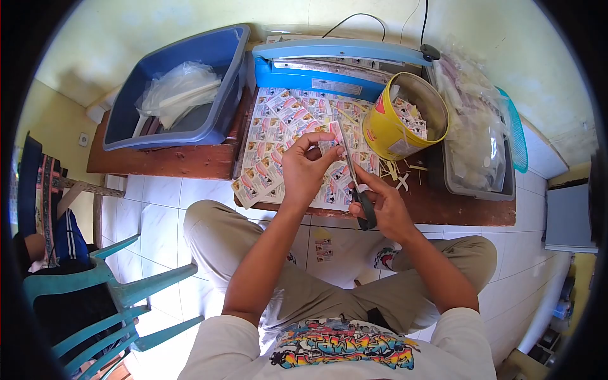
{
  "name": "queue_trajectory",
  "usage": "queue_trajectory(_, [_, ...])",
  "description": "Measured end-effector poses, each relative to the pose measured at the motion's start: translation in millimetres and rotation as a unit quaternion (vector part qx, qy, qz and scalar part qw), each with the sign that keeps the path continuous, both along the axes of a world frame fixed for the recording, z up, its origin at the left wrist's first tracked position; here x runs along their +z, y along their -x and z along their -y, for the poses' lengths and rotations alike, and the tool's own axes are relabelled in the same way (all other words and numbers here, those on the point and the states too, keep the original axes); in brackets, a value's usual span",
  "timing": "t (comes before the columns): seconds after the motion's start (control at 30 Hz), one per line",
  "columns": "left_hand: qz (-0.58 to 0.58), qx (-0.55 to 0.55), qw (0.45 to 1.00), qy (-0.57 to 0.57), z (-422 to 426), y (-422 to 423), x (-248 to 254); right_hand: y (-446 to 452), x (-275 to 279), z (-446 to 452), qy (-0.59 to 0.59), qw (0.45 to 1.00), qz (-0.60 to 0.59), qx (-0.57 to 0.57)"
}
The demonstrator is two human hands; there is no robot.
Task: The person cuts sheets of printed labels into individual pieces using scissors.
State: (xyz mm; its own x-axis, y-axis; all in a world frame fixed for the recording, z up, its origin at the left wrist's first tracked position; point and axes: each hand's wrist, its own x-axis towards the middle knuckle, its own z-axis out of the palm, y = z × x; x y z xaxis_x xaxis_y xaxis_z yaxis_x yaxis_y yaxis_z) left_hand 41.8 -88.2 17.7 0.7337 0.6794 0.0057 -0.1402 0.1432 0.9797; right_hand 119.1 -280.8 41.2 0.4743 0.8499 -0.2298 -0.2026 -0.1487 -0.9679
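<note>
My left hand [305, 170] pinches a small printed paper label [330, 130] between thumb and fingers, above the printed sheets. In my right hand [389, 208] are scissors with dark handles [366, 212]; their long blades [349, 158] point away from me, close beside the label. Whether the blades touch the paper I cannot tell. Under both hands, printed label sheets [263, 166] cover the middle of the low wooden table. To the right of the blades, a yellow bucket [384, 131] tilts toward me, with cut labels [408, 117] inside.
A blue heat sealer [297, 77] stands behind the sheets. On the left sits a blue tub [218, 120] with plastic bags [180, 88]; on the right, a grey tray [472, 193] piled with plastic bags. Paper offcuts [400, 180] lie near the bucket. A green chair [130, 294] is at lower left.
</note>
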Motion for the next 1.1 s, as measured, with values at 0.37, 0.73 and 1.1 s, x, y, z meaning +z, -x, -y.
queue_trajectory(0.37, [0.019,0.000,1.000,0.012,1,-2,-5,1,-5,0,-0.011,0.999,0.030,-0.004])
queue_trajectory(0.73, [-0.019,-0.001,1.000,-0.001,0,0,-2,0,-6,1,0.000,0.998,0.060,0.008])
queue_trajectory(1.1, [-0.023,-0.001,1.000,0.001,-1,-1,-9,0,-7,0,0.000,1.000,0.024,-0.003])
